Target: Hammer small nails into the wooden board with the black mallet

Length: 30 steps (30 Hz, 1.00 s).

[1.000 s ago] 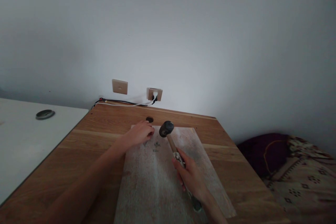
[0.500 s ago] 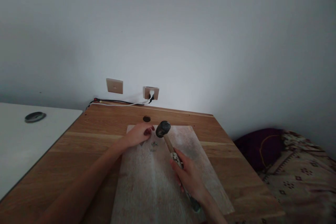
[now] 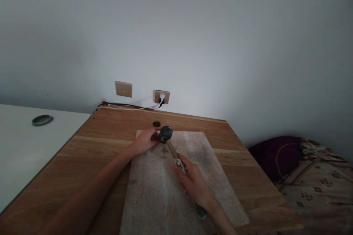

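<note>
- The right hand (image 3: 193,181) is clamping firmly around the handle of a dark-headed mallet (image 3: 172,149), thumb and fingers wrapping it below the pale wooden stretch!
- The mallet is slanting up and away over the board (image 3: 165,198), its dark head sitting just beside the left hand's fingers; whether the two are touching, we can't tell from here.
- And the left hand (image 3: 145,141) is working at the board's far left corner, its fingers curling in toward the mallet head; whether they're pinching anything, the shadow is hiding it.
- Small metal pieces (image 3: 164,150) are lying loosely on the board, just nearside of the mallet head, too tiny to name for certain.
- That worn, greyish board is lying flat on the wooden surface (image 3: 96,150), with a dark round hole (image 3: 156,124) showing just beyond its far edge.
- Up at the wall (image 3: 220,44), a white plug (image 3: 162,96) is sitting in its socket, and cords (image 3: 132,108) are trailing left along the surface's back edge.
- Out right, a purple cloth (image 3: 275,158) and a patterned cloth (image 3: 322,191) are lying together beside the wooden surface.
</note>
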Motion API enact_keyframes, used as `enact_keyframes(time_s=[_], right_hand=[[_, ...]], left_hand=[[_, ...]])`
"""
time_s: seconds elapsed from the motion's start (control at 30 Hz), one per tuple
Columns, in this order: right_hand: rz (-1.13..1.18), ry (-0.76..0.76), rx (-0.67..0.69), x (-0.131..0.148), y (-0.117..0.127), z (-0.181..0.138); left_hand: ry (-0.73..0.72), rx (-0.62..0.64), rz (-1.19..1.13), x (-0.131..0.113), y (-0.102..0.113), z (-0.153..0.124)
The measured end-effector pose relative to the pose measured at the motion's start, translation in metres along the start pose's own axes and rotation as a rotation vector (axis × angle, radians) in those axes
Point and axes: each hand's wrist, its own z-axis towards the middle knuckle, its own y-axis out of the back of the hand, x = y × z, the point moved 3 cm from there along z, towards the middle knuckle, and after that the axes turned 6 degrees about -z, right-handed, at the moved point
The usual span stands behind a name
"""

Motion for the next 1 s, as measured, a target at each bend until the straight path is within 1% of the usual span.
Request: enact_keyframes(time_s=[0.1,0.17,0.27,0.3,0.33,0.37,0.43,0.47,0.57,0.63,0.7,0.77,0.93,1.0], right_hand=[[0.012,-0.003,-0.004,-0.002,-0.001,-0.001],[0.022,-0.020,0.001,-0.004,-0.001,-0.001],[0.066,-0.035,-0.020,-0.009,-0.001,-0.003],[0.082,-0.042,-0.040,-0.012,0.000,-0.004],[0.096,-0.049,-0.061,-0.014,0.001,-0.004],[0.110,-0.055,-0.077,-0.017,0.002,-0.005],[0.132,-0.066,-0.094,-0.022,0.003,-0.005],[0.142,-0.070,-0.098,-0.024,0.004,-0.006],[0.151,-0.083,-0.110,-0.028,0.007,-0.008],[0.147,-0.089,-0.112,-0.028,0.009,-0.010],[0.151,-0.085,-0.114,-0.028,0.011,-0.012],[0.161,-0.081,-0.123,-0.030,0.012,-0.013],[0.176,-0.086,-0.131,-0.037,0.012,-0.014],[0.175,-0.098,-0.138,-0.039,0.012,-0.014]], left_hand=[[0.006,0.013,0.000,0.000,0.001,0.001],[0.007,0.003,0.015,-0.002,0.005,0.000],[-0.020,-0.062,0.148,-0.012,0.018,-0.007],[-0.046,-0.046,0.225,-0.017,0.022,-0.011],[-0.083,0.004,0.309,-0.024,0.024,-0.016],[-0.128,0.081,0.392,-0.030,0.025,-0.022],[-0.231,0.242,0.538,-0.040,0.022,-0.033],[-0.280,0.291,0.600,-0.044,0.019,-0.039],[-0.404,0.333,0.736,-0.049,0.012,-0.049],[-0.454,0.342,0.760,-0.047,0.009,-0.052],[-0.463,0.332,0.722,-0.044,0.007,-0.049],[-0.418,0.284,0.619,-0.040,0.005,-0.041],[-0.145,-0.010,0.144,-0.030,-0.002,-0.003],[-0.115,-0.029,0.051,-0.026,-0.009,0.007]])
